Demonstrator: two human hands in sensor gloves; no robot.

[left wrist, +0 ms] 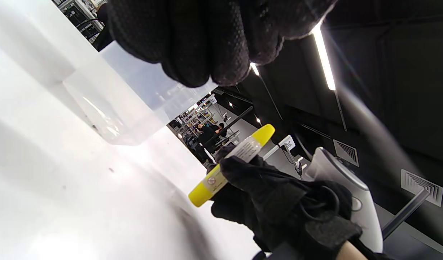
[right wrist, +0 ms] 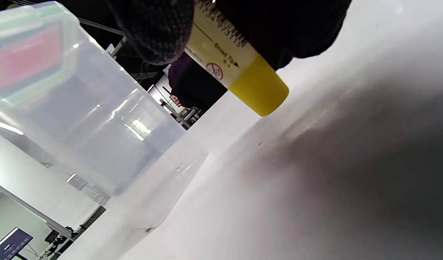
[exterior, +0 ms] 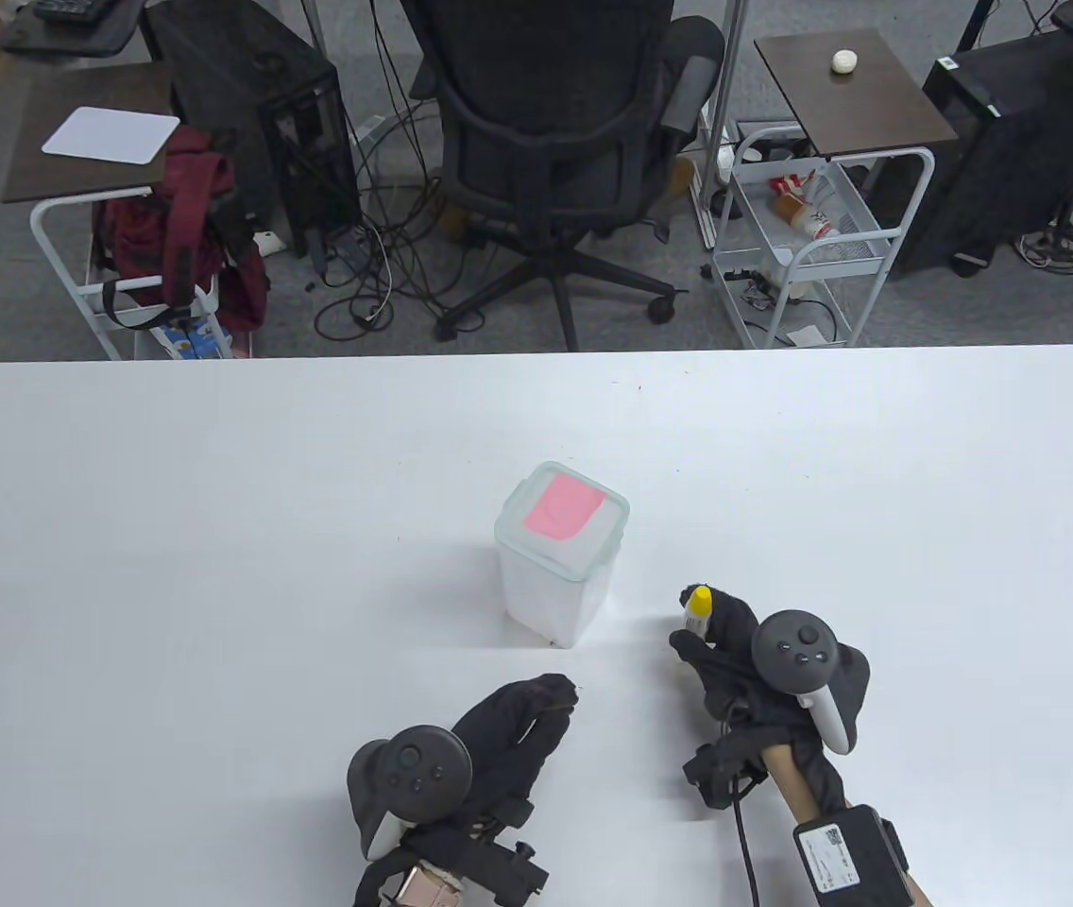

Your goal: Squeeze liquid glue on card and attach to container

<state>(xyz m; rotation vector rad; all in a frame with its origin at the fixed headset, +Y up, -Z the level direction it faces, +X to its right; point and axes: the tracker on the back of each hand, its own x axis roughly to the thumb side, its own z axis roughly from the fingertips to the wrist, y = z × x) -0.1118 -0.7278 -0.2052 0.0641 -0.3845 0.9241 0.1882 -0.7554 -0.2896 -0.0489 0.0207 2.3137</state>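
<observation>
While the card (exterior: 563, 506) already lies pink on the lid of the container (exterior: 559, 557), mid-table: hold glue (exterior: 697, 610) firm in right hand (exterior: 735, 652), at container's 4 o'clock. Left hand (exterior: 508, 732), at 6 o'clock, apparently empty, fingers curled. Press card flat; steady the container.

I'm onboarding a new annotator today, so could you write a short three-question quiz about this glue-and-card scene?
1. True or false: the pink paper card lies flat on the table beside the translucent lidded plastic container.
2. Which hand grips the white glue tube with yellow caps? A) left hand B) right hand C) neither
3. Fill in: the left hand holds ____.

Key
1. False: the card is on the container's lid.
2. B
3. nothing; it is beside the container, and whether it touches it is unclear.
</observation>
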